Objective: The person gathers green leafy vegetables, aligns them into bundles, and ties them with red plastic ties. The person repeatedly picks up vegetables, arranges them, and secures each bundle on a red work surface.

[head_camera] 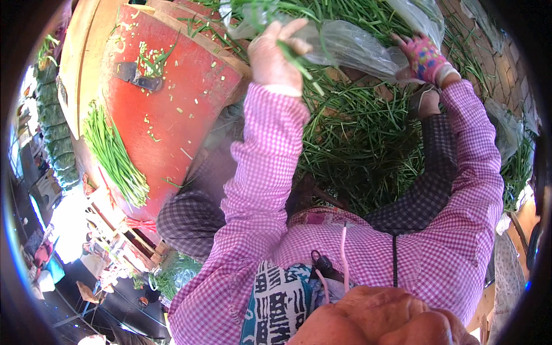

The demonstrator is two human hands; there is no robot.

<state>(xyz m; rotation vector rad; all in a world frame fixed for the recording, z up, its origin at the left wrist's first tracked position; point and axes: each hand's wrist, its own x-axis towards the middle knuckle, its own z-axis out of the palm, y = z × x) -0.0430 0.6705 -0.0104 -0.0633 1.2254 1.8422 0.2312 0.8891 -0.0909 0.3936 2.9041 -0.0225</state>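
My bare left hand (278,54) is raised near the top, between the red board and a plastic bag. A few green chive-like stalks (299,64) are pinched in its fingers, pale cut ends pointing down to the right. My right hand (422,58), in a pink patterned glove with bare fingertips, lies against the clear plastic bag (353,45); whether it grips the film is unclear. Long green leaves (345,13) fill the bag. Below both hands, a loose heap of leaves (358,138) spreads between my legs.
At left, a red board (172,108) carries a dark metal blade (138,77), chopped pale bits (151,54) and a neat bundle of green stalks (114,155). A wooden rim (79,56) curves beside it. Brick paving (500,64) shows at upper right, near another plastic bag (504,127).
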